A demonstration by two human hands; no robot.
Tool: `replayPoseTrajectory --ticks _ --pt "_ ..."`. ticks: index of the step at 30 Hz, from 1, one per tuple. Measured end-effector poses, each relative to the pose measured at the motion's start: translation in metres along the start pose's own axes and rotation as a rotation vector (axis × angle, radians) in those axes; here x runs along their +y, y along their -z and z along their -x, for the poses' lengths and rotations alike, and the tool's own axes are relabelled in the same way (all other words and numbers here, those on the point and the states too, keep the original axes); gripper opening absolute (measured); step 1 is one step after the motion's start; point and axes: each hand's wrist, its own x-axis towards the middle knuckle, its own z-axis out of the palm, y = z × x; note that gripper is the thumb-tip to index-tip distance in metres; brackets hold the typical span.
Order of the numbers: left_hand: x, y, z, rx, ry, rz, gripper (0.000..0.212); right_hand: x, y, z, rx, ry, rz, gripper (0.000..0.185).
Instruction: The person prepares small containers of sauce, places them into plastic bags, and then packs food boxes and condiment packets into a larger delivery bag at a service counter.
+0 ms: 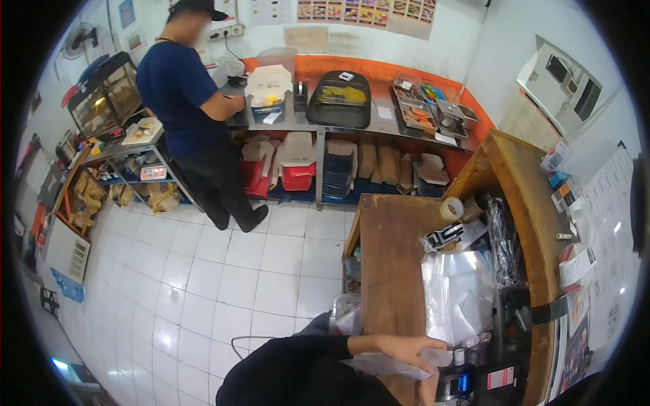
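Note:
At the bottom of the view my left hand (pixel 409 350) reaches in from a black sleeve, its fingers closed on a thin translucent plastic bag (pixel 391 364). A clear, rounded piece of plastic (pixel 437 357) shows at its fingertips; whether it belongs to the bag I cannot tell. Just below, my right hand (pixel 429 390) is partly in view at the bag's edge, its grip mostly hidden. Both hands are over the wooden counter (pixel 391 264). Beyond them lies a stack of clear plastic bags (pixel 454 299). Close by on the right stand a small white-capped bottle (pixel 459 357) and a black device with a lit blue display (pixel 463 381).
Tape rolls (pixel 451 208) and a tape dispenser (pixel 444 237) lie at the counter's far end. A wooden partition (pixel 528 243) runs along the right. Across the tiled floor (pixel 244 274), another person (pixel 185 106) stands at a steel worktable (pixel 378 114) with folded food boxes (pixel 298 152) beneath.

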Motion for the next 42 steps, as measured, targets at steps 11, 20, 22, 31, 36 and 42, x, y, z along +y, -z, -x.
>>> replayPoseTrajectory --ticks 11,20,22,31,36,42 --pt "0.042 0.022 0.191 1.138 0.008 -0.497 0.037 -0.100 -0.059 0.014 0.018 0.250 0.168 0.036" --pt "-0.019 -0.021 0.154 0.167 0.348 -0.068 0.061 -0.136 -0.054 0.050 -0.215 0.032 0.061 0.048" --pt "-0.003 -0.044 0.136 0.138 0.431 -0.125 0.044 -0.140 -0.033 0.063 -0.217 -0.017 0.125 0.047" --pt "0.014 -0.051 0.122 -0.066 0.286 -0.205 0.025 -0.073 -0.028 0.085 -0.019 -0.105 -0.170 0.029" --pt "-0.008 -0.044 0.159 0.261 0.334 -0.104 0.030 -0.095 -0.069 0.050 -0.094 -0.028 -0.145 0.019" --pt "-0.010 -0.011 0.195 0.407 0.415 0.184 0.028 -0.104 -0.117 -0.002 -0.332 -0.140 0.055 0.019"
